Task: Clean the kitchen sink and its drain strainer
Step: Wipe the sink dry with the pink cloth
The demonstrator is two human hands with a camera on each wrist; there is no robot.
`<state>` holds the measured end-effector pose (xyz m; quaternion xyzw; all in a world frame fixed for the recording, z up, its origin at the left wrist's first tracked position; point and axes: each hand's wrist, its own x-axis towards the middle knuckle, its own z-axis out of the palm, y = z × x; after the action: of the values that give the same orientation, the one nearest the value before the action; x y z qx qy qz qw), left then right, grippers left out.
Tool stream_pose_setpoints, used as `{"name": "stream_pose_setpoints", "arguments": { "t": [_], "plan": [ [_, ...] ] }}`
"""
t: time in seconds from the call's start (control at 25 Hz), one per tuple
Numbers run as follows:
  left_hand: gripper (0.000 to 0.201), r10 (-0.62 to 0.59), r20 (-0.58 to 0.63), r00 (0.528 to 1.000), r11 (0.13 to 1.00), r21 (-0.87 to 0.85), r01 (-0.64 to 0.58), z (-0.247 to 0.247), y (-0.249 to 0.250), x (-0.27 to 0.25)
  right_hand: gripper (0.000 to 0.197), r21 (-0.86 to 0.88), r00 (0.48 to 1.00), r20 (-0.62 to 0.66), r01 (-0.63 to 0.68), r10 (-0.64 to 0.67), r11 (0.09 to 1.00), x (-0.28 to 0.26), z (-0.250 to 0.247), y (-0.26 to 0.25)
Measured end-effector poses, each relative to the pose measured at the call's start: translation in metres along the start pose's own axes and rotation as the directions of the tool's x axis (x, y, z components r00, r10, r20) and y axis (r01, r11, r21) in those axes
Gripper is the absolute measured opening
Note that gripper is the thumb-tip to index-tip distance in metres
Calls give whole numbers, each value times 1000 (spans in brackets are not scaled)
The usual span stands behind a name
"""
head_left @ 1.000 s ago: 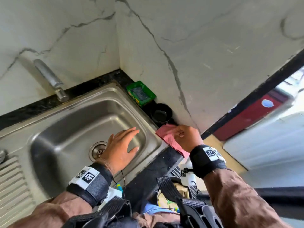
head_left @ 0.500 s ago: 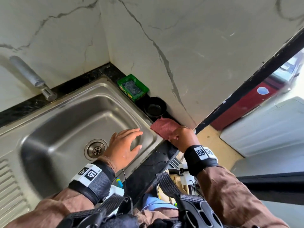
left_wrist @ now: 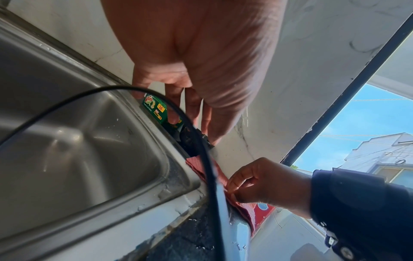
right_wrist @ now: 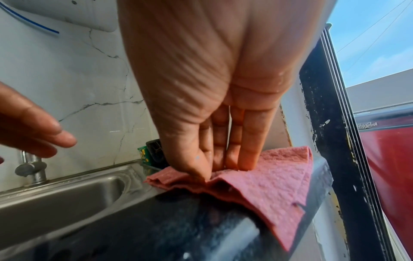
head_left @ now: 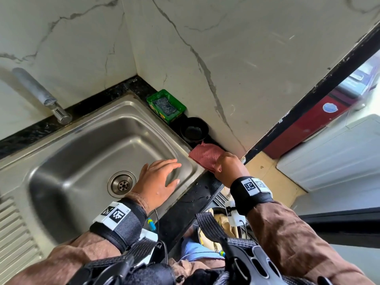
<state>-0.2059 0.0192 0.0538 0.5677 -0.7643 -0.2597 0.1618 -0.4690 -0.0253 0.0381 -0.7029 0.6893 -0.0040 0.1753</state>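
Note:
The steel sink (head_left: 86, 153) fills the left of the head view, its round drain strainer (head_left: 122, 185) bare on the basin floor. My left hand (head_left: 173, 171) hovers over the basin's right side, just right of the strainer, fingers straight and holding nothing. A folded pink cloth (head_left: 205, 154) lies on the black counter (head_left: 193, 204) at the sink's right rim. My right hand (head_left: 219, 163) pinches its near edge. In the right wrist view the thumb and fingers of that hand (right_wrist: 214, 169) nip a fold of the cloth (right_wrist: 268, 178).
A green soap box (head_left: 166, 106) holding a scrubber and a small black bowl (head_left: 194, 130) stand against the marble wall behind the cloth. The tap (head_left: 41, 93) juts out at the back left. A ribbed draining board (head_left: 14, 233) lies left of the basin.
The head view has shifted. My right hand has stayed on the pink cloth by the wall, and my left hand has kept hovering over the basin.

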Motion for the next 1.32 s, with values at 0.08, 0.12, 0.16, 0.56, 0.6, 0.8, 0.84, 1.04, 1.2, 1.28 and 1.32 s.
{"name": "stream_pose_setpoints", "arguments": {
  "t": [0.08,0.12,0.16,0.56,0.6,0.8,0.84,1.04,1.2,1.28,1.32],
  "plan": [
    [45,7,1,1000,1000,-1,-7,1,2,0,14,31,1000,-3,10,-10,999,-6,-1,-2],
    [46,8,-1,1000,1000,-5,-8,1,4,0,12,67,1000,-14,5,-4,998,-9,-4,-3],
    [46,9,-10,1000,1000,-12,-9,0,5,0,9,117,999,-37,-3,8,993,-13,-9,-4],
    [55,136,-167,977,972,-171,-164,-41,39,-4,10,440,975,-191,191,-116,878,-47,-98,-57],
    [61,134,-142,981,967,-197,-161,-49,45,-7,11,474,973,-180,213,-143,854,-50,-104,-68],
    [92,93,-67,993,943,-316,-109,-71,45,-31,18,850,988,-29,105,-153,516,-52,-112,-121],
    [100,78,-48,996,942,-324,-90,-75,40,-38,21,922,989,42,17,-141,387,-52,-111,-131],
    [82,-88,-139,986,864,-504,6,-92,6,-80,15,952,939,303,-289,-164,103,-42,-92,-174],
    [37,-278,-209,938,802,-588,107,-106,-22,-110,10,941,912,337,-319,-236,111,-34,-70,-205],
    [13,-399,-315,861,786,-601,145,-111,-33,-122,17,934,864,355,-316,-357,164,-32,-58,-218],
    [13,-454,-354,818,781,-599,175,-114,-37,-127,29,930,838,367,-315,-405,192,-29,-53,-222]
  ]
}}
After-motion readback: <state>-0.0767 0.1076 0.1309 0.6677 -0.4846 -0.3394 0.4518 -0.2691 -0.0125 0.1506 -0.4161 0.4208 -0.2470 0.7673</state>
